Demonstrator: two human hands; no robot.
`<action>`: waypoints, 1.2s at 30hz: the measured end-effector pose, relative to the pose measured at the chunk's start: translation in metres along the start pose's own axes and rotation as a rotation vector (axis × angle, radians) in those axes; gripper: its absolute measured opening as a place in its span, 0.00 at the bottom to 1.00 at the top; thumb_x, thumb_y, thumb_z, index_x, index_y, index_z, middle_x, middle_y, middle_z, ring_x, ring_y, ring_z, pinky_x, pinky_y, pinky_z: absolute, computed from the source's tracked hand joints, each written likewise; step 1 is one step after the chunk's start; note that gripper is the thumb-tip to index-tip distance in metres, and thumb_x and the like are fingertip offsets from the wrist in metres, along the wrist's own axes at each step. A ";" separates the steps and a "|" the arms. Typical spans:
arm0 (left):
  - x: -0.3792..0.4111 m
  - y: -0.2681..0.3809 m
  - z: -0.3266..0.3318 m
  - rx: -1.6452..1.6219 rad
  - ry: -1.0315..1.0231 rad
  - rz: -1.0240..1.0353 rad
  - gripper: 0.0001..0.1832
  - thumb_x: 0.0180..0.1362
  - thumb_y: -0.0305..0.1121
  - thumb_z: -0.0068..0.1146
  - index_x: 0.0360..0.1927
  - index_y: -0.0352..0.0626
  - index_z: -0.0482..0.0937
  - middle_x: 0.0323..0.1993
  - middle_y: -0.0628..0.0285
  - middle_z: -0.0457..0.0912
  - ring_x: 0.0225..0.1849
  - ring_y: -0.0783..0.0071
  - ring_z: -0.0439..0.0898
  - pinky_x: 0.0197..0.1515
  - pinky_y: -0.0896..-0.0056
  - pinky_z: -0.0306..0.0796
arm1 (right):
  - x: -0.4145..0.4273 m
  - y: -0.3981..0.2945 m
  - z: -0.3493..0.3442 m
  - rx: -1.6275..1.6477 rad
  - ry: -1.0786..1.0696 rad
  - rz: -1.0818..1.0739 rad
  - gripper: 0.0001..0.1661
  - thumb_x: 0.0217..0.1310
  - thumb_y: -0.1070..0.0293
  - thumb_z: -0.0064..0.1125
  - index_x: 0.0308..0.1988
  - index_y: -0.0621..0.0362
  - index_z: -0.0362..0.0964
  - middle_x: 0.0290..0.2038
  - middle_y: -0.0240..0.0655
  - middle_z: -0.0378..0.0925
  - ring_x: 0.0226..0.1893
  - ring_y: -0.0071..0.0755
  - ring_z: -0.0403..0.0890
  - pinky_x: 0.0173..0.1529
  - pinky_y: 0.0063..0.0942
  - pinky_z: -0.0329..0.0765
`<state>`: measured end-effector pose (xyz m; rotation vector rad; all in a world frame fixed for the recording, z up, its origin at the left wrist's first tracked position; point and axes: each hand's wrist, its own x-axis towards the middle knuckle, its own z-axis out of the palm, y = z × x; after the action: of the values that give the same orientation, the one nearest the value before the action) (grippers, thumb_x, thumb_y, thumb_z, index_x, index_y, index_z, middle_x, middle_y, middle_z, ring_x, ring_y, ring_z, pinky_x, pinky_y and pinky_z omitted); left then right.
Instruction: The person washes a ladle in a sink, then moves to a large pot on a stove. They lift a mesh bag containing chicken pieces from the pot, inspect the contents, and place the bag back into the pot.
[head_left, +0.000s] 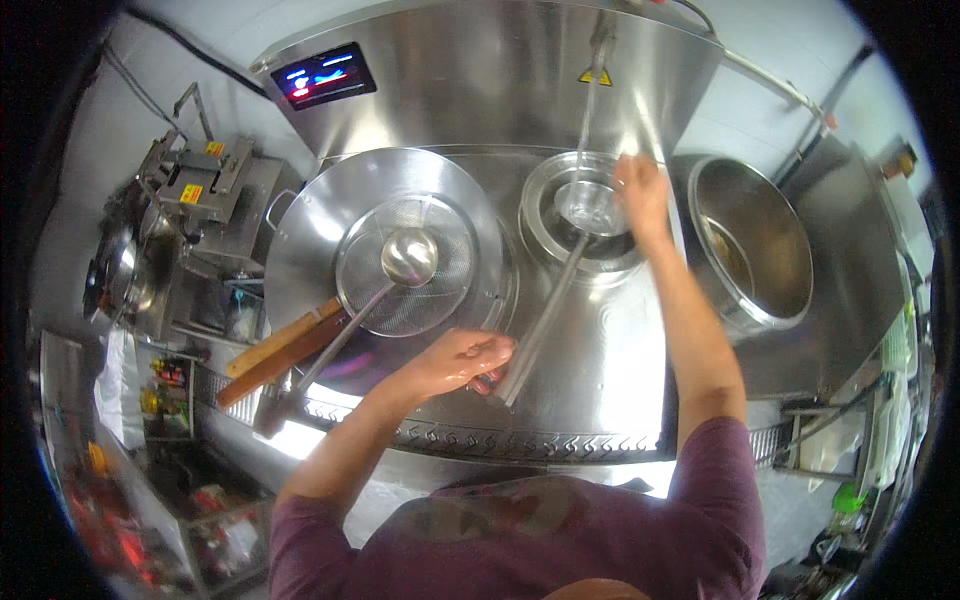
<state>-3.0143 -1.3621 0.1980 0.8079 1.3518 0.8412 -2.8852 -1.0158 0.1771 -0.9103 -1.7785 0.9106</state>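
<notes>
A metal ladle (564, 277) lies at a slant over the counter, its bowl above a round metal pot (534, 217). A thin stream of water (586, 124) falls into the bowl, where clear water is rippling. My right hand (641, 195), blurred, is at the bowl's right side with curled fingers; its grip is unclear. My left hand (469, 361) is wet and half curled, its fingertips beside the lower part of the ladle's handle. Whether they hold the handle is hard to see.
Left, a wide wok (307, 217) holds a wire-mesh strainer (367, 300) with wooden handles and a second ladle (409, 257). A deep metal pot (750, 240) stands right. Behind are a steel backsplash (480, 75) and a lit control panel (322, 75).
</notes>
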 end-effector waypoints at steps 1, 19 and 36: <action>-0.004 -0.006 -0.012 0.179 0.127 0.092 0.24 0.62 0.40 0.55 0.57 0.37 0.71 0.45 0.53 0.79 0.44 0.71 0.80 0.40 0.73 0.75 | 0.029 -0.028 0.007 -0.182 0.138 -0.314 0.18 0.64 0.58 0.50 0.39 0.65 0.73 0.34 0.48 0.77 0.35 0.46 0.78 0.42 0.38 0.74; -0.047 -0.132 -0.214 1.330 0.743 -0.368 0.52 0.35 0.47 0.71 0.65 0.46 0.57 0.62 0.46 0.62 0.63 0.45 0.61 0.63 0.43 0.55 | 0.220 -0.085 0.139 -1.051 0.195 -0.915 0.30 0.61 0.61 0.44 0.62 0.57 0.59 0.63 0.45 0.61 0.64 0.47 0.61 0.65 0.48 0.59; -0.028 -0.109 -0.150 0.955 0.527 -0.636 0.52 0.35 0.43 0.70 0.66 0.47 0.54 0.54 0.41 0.72 0.54 0.45 0.75 0.55 0.52 0.70 | -0.056 0.022 0.050 -0.379 -0.334 -0.293 0.27 0.57 0.63 0.59 0.55 0.62 0.66 0.57 0.55 0.66 0.56 0.52 0.70 0.59 0.42 0.70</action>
<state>-3.1602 -1.4374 0.1075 0.7880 2.3709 -0.1761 -2.9099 -1.0644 0.1210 -0.7253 -2.3543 0.5672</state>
